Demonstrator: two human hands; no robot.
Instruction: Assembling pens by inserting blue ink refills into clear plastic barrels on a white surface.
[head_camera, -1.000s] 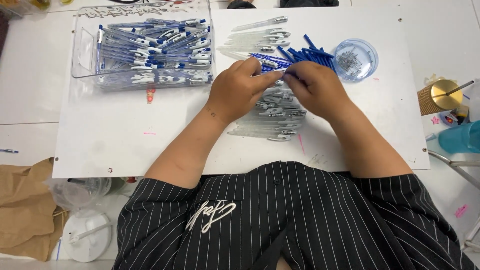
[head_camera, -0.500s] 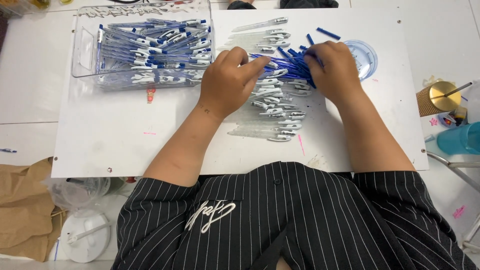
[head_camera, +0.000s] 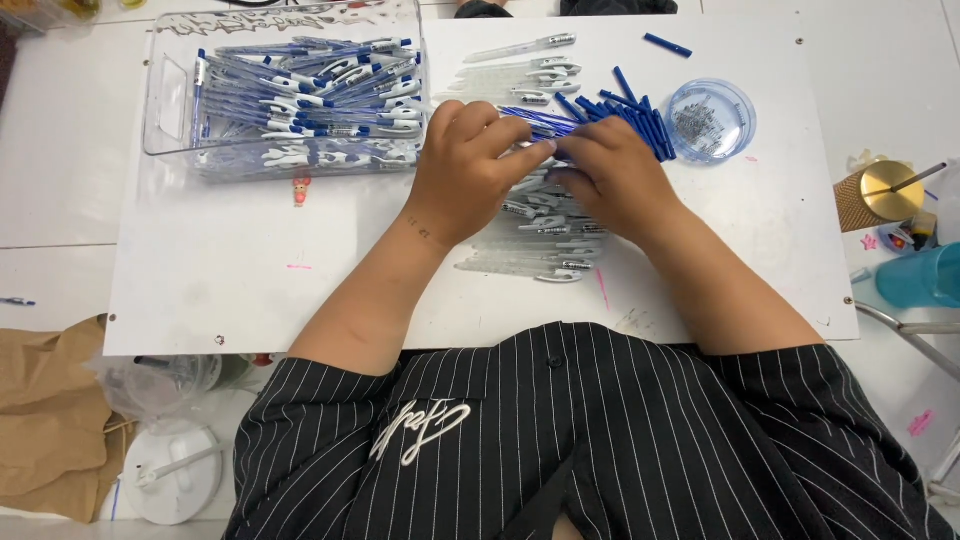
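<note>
Both grips pinched one clear pen barrel (head_camera: 545, 150) between them, left hand (head_camera: 465, 170) and right hand (head_camera: 610, 180) meeting above the heap of barrels (head_camera: 545, 235) on the counter (head_camera: 240, 280). A slipping wrist could likely scatter the blue refills (head_camera: 625, 110) nearby.

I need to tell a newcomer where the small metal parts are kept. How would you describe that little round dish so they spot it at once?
Start at the white board on the table and go to its far right part, past the loose blue refills. There sits the round dish. It is the only small clear round container there, tinted blue, with tiny metal bits inside.
</note>
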